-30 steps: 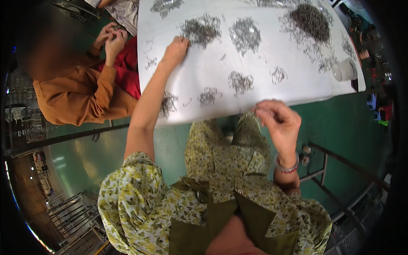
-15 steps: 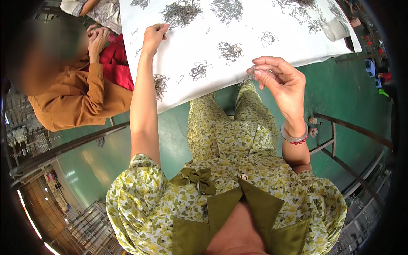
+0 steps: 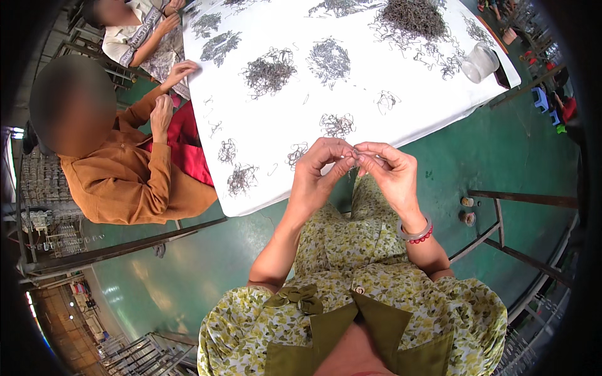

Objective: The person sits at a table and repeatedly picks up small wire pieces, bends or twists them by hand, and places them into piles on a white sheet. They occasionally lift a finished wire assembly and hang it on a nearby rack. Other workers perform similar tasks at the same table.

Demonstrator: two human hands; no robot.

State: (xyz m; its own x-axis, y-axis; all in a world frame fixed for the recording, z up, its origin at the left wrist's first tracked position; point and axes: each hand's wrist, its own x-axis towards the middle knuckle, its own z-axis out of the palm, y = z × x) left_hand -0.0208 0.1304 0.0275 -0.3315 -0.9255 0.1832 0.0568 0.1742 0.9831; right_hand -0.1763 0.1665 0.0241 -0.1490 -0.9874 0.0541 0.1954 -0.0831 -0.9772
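Note:
My left hand (image 3: 316, 172) and my right hand (image 3: 390, 170) meet in front of me, just off the near edge of a white-covered table (image 3: 414, 113). Their fingertips pinch a small thin wire piece (image 3: 355, 152) between them. Small heaps of dark wire pieces (image 3: 268, 69) lie spread over the cloth, with a big heap (image 3: 414, 15) at the far side. The nearest little piles (image 3: 337, 124) sit just beyond my fingers.
A person in an orange top (image 3: 119, 175) sits at my left by the table's corner, hands raised. Another person (image 3: 135, 31) works farther along. A clear plastic cup (image 3: 480, 61) stands at the table's right. Metal frame bars (image 3: 514, 244) stand on the green floor at my right.
My left hand has come back from the piles on the cloth and joined my right hand, which stayed raised. Both now pinch the wire piece together. The view has tilted toward the table.

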